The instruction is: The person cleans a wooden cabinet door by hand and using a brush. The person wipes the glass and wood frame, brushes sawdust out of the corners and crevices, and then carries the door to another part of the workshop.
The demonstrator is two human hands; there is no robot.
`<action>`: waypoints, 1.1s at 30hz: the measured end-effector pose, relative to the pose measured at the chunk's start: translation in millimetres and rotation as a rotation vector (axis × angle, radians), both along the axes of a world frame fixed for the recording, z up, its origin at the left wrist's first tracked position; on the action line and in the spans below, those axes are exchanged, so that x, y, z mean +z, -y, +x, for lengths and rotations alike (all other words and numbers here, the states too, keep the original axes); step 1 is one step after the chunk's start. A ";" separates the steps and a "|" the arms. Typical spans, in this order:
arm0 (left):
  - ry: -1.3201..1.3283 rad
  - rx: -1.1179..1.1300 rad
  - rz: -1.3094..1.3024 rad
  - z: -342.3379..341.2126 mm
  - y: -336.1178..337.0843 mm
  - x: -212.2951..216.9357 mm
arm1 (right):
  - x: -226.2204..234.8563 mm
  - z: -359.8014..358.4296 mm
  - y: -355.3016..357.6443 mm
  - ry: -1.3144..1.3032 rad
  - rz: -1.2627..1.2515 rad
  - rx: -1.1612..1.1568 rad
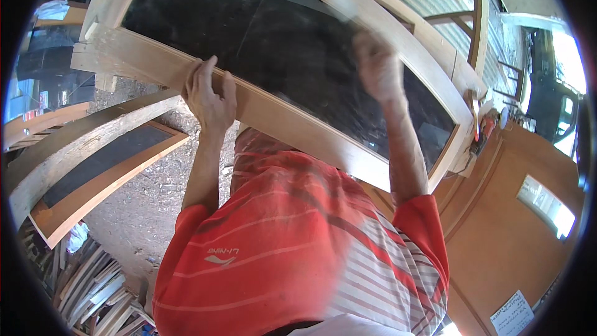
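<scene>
Evidently largest, one pale wooden frame (283, 115) around one dark glossy panel (273, 37) lies before the person, presumably level so both long rails stay within reach; one brown wooden panel (491, 230) fills the right side; one thick wooden beam (81, 129) runs to the frame's near edge, perhaps supporting it; below sits one smaller framed panel (118, 162); wood strips (102, 295), too many to count, lie lower left; of two hands, the left hand (210, 101) rests fingers-extended over the near rail, likely steadying it; the right hand (378, 68), above the panel, is too blurred to tell its grip.
</scene>
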State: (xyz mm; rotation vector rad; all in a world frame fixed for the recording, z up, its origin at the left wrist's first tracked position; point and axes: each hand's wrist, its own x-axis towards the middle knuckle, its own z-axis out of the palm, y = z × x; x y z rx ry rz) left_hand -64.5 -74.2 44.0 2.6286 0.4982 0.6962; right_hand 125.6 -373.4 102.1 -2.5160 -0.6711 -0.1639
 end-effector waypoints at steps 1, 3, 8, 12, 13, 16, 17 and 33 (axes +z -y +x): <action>0.012 -0.043 -0.031 -0.5 -8.2 1.3 | 10.0 14.5 -12.1 0.041 0.139 -0.069; -0.004 -0.083 -0.062 -4.5 -25.1 -1.0 | 62.1 24.8 -21.2 -0.146 0.116 -0.273; 0.064 -0.151 -0.205 6.8 -56.0 -2.2 | 60.5 -33.1 -18.4 -0.269 -0.098 0.146; 0.108 -0.109 -0.145 15.8 -55.4 0.2 | 29.7 -73.0 -46.6 -0.308 -0.229 0.134; 0.115 -0.107 -0.150 14.9 -55.7 0.5 | 25.3 -78.4 -60.6 -0.285 -0.267 0.153; 0.138 -0.093 -0.147 14.4 -56.8 -1.0 | -0.5 -61.8 -143.3 -0.219 -0.226 0.241; 0.135 -0.106 -0.180 14.2 -57.1 -2.2 | -2.6 -49.2 -179.1 -0.189 -0.226 0.268; 0.149 -0.152 -0.199 14.2 -61.9 2.1 | -21.3 61.9 -53.5 -0.115 0.194 -0.528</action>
